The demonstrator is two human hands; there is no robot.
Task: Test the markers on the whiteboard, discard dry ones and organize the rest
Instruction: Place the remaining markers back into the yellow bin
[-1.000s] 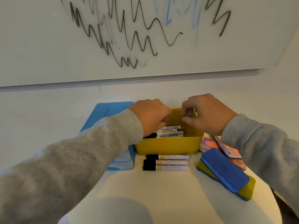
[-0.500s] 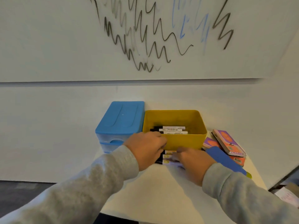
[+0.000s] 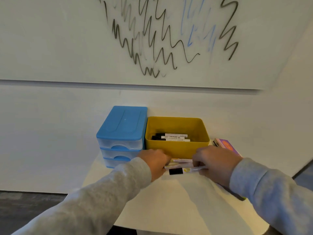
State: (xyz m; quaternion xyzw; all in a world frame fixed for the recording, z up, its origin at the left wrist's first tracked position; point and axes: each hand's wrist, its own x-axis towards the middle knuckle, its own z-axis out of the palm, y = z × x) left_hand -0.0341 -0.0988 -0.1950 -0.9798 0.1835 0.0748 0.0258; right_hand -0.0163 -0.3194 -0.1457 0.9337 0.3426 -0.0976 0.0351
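Both hands, left hand (image 3: 155, 164) and right hand (image 3: 214, 162), curl around opposite ends of the markers (image 3: 183, 167) lying nine-to-three on the tabletop (image 3: 169, 209), with the yellow bin (image 3: 176, 150) directly at twelve o'clock.

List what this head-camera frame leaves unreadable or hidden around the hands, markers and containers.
- Markers on the table: head view, ends covered by the left hand and right hand; exact count unclear.
- Fingertips of both hands: curled under, so each grip is unclear.
- Black-capped white markers in the yellow plastic bin: labels too small to read.
- Blue-topped clear drawer unit: contents not visible.
- Purple and orange box: partly behind the right hand.
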